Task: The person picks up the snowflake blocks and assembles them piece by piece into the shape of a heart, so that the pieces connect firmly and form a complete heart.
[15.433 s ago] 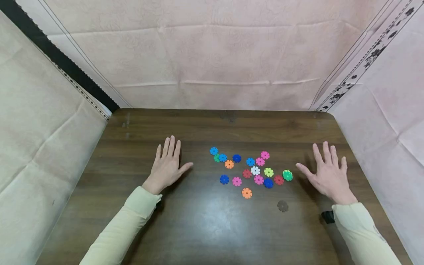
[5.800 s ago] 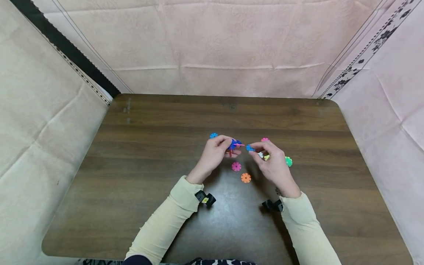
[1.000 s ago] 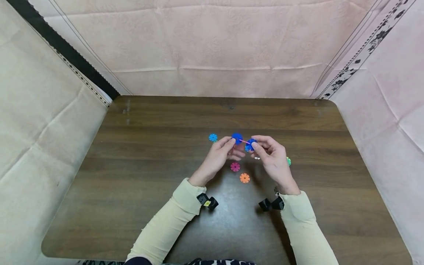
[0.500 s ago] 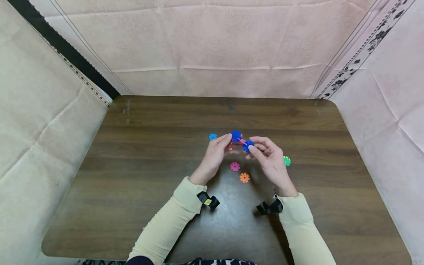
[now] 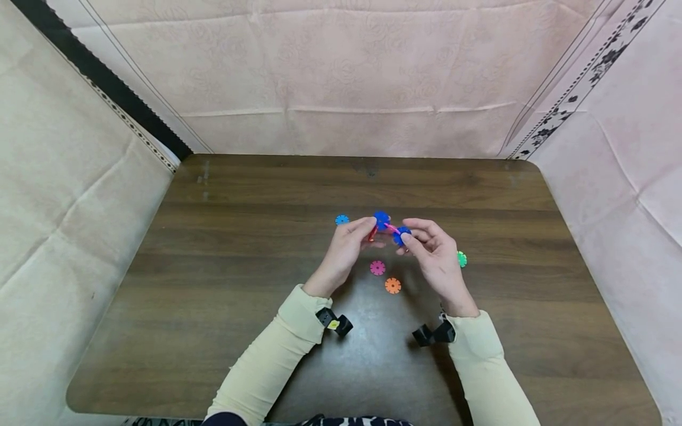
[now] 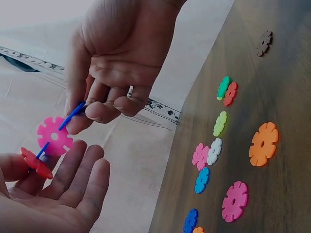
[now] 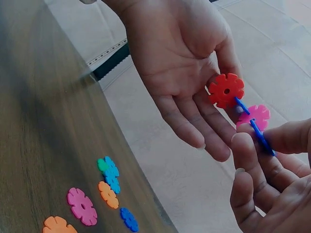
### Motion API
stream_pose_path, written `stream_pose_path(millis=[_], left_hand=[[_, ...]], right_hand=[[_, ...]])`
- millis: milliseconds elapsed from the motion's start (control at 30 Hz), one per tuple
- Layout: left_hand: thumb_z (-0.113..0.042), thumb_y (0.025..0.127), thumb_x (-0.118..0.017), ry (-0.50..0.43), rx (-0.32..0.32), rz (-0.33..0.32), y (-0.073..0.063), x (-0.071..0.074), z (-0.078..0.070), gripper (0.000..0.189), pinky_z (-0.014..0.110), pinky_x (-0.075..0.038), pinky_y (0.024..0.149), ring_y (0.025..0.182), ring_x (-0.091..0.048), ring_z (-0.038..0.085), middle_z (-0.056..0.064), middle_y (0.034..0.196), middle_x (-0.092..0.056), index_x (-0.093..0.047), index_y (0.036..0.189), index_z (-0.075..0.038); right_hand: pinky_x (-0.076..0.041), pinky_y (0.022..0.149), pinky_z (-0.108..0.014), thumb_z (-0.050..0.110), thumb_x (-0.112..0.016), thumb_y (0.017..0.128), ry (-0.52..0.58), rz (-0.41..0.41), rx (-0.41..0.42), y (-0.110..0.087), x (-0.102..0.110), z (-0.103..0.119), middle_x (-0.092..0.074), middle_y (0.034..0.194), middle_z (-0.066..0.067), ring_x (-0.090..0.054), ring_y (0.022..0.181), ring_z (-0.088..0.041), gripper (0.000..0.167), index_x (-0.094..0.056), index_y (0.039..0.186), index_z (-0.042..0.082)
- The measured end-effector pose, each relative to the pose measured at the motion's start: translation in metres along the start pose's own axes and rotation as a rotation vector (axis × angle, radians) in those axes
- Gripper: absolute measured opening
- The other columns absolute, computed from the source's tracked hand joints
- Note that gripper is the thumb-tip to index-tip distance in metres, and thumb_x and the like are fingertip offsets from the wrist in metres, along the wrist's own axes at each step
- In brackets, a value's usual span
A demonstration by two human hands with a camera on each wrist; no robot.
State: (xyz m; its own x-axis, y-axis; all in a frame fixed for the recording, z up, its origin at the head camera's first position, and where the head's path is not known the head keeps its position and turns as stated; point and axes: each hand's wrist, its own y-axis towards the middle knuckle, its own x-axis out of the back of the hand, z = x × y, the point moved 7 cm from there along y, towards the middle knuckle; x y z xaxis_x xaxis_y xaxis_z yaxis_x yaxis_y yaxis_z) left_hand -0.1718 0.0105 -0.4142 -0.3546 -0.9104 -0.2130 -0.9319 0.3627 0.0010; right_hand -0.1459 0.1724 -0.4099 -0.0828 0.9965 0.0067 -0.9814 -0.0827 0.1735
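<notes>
In the head view my left hand [image 5: 341, 257] and right hand [image 5: 439, 260] face each other above the table, sharing a small chain of notched plastic flower discs. My left thumb and fingers pinch its left end, where a blue disc [image 5: 381, 220] meets a red disc [image 6: 36, 163]. A pink disc [image 6: 54, 137] in the middle links that blue disc to a second blue disc [image 7: 262, 138], which my right thumb and fingertips pinch. The second blue disc stands edge-on against the pink one; how deep it sits in the notch is hard to tell.
On the wooden table [image 5: 256, 195] lie loose discs: a pink one [image 5: 377, 268] and an orange one [image 5: 392, 286] before the hands, a light blue one [image 5: 342, 219] beyond, a green one [image 5: 462, 258] at right. Several more show in the wrist views. Cloth walls surround the table.
Earlier both hands lay flat beside scattered discs. Later my left hand held joined blue, pink and red discs; my right hand has since brought a second blue disc against the pink one.
</notes>
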Motion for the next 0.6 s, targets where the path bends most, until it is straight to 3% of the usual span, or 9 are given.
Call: stream_pose_path(millis=[167,333,467,600], left_hand=[[-0.033,0.103,-0.048,-0.016,0.011,0.001,0.0,0.001,0.0,0.041,0.051,-0.049,0.094,0.107,-0.065,0.03,0.013,0.113,-0.069,-0.065,0.12,0.0],[-0.042,0.103,-0.044,-0.039,0.099,0.0,-0.001,0.002,0.005,0.051,0.045,-0.052,0.091,0.103,-0.064,0.035,0.02,0.115,-0.065,-0.061,0.125,0.0],[-0.044,0.102,-0.044,-0.094,0.186,0.09,-0.002,-0.006,0.012,0.055,0.044,-0.054,0.087,0.097,-0.066,0.035,0.029,0.116,-0.062,-0.058,0.126,0.004],[-0.031,0.101,-0.054,-0.121,0.21,0.143,-0.003,-0.01,0.015,0.041,0.044,-0.054,0.087,0.09,-0.07,0.027,0.025,0.112,-0.065,-0.059,0.125,0.002]], right_hand=[[-0.056,0.068,-0.025,0.007,-0.063,0.094,-0.02,-0.063,0.051,0.002,0.006,0.004,-0.07,0.092,-0.014,-0.068,0.072,-0.018,0.027,-0.062,0.119,-0.002],[-0.054,0.067,-0.022,0.003,-0.064,0.092,-0.077,-0.1,0.089,0.004,0.012,0.012,-0.068,0.095,-0.014,-0.064,0.08,-0.028,0.022,-0.064,0.113,-0.005],[-0.051,0.073,-0.022,-0.004,-0.061,0.092,-0.121,-0.037,0.119,0.003,0.008,0.03,-0.065,0.104,-0.019,-0.059,0.09,-0.031,0.019,-0.063,0.111,-0.008],[-0.049,0.082,-0.023,-0.007,-0.057,0.093,-0.123,0.065,0.143,0.0,0.001,0.042,-0.061,0.116,-0.024,-0.058,0.102,-0.025,0.02,-0.061,0.113,-0.01]])
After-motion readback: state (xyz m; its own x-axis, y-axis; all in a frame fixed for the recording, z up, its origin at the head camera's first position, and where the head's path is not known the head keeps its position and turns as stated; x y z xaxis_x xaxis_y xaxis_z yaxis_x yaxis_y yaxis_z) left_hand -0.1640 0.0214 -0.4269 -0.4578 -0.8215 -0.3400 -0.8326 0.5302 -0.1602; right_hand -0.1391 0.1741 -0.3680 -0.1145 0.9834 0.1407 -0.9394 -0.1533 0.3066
